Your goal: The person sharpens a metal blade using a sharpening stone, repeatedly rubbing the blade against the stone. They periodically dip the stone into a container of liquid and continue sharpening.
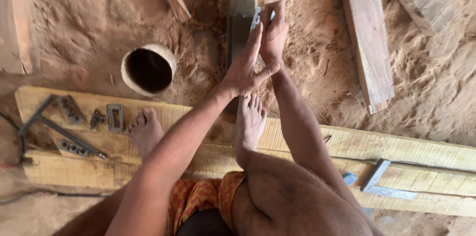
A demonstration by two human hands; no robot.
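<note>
A: Right hand [273, 30] closing around small metal piece [258, 17] on dark beam [240, 23]. Left hand [245, 67] half open, bracing alongside — gripping nothing.
B: Probably best keeping piece flat, pressing steadily.
A: Piece mostly hidden under fingers; kind unclear. Beam cut off at frame top, sawdust [317, 67] all around.

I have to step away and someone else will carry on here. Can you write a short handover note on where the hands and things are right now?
Left hand: open, fingers stretched against the small metal piece.
Right hand: closed on the same metal piece, held at the dark upright bar.
Spare metal parts and a T-shaped tool lie on the plank to the left; a metal square lies to the right.
Whether the piece is fixed cannot be told.
</note>
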